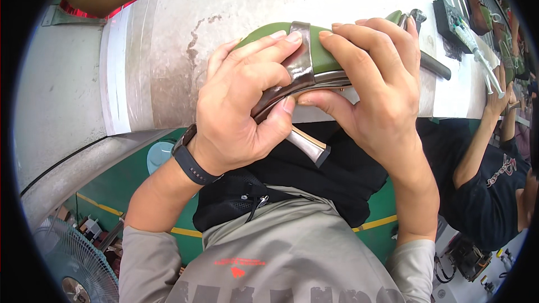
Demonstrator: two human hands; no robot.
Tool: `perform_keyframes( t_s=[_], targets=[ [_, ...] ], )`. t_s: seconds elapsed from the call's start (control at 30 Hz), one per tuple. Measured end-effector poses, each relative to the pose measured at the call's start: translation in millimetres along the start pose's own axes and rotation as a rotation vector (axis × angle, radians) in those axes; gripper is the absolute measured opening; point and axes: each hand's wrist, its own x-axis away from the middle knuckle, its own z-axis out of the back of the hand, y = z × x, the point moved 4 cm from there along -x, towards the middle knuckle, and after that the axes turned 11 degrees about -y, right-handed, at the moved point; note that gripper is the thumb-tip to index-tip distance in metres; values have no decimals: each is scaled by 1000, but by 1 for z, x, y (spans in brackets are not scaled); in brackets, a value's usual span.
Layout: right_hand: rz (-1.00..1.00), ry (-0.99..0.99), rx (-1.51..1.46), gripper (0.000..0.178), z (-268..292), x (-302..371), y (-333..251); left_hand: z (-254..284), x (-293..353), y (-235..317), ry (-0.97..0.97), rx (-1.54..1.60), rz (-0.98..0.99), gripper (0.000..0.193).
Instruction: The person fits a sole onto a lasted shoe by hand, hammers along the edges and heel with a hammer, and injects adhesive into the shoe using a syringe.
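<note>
A high-heeled shoe on a green shoe last (324, 56) is held on its side between my hands, at the table's near edge. A glossy dark brown strap (302, 50) crosses the last, and the slim metallic heel (306, 145) points down toward me. My left hand (241, 101) grips one end, with fingertips on the strap and the thumb against the sole edge. My right hand (376, 73) wraps the other side, its fingers over the green last and its thumb under the sole edge, close to the left thumb.
The pale, stained work table (174, 50) stretches ahead. Past my right hand lie a black tool handle (435, 66) and part of another green last (394, 17). A black box (449, 25) with pale tools stands farther right. A co-worker (488, 185) is at the right; a fan (73, 258) is lower left.
</note>
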Motion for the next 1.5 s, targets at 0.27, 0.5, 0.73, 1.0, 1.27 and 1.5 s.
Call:
perform_keyframes(
  t_s=[0.27, 0.5, 0.73, 1.0, 1.27, 1.5],
  targets=[
    [-114, -76, -143, 61, 10, -9, -4, 1, 0, 2, 44, 12, 31, 30],
    [-92, -101, -104, 64, 11, -9, -6, -1, 1, 0, 71, 17, 22, 32],
    [-261, -278, -197, 54, 31, -36, -9, 2, -3, 6, 92, 20, 124, 26],
    [-95, -56, -178, 53, 19, -3, 10, 12, -16, 4, -1, 128, 169, 29],
    [-62, -4, -281, 32, 19, 18, 14, 14, -52, -17, -320, 232, 79, 67],
    [-84, 9, -368, 24, 21, 16, 13, 6, -64, -15, -378, 217, 66, 71]
  ],
)
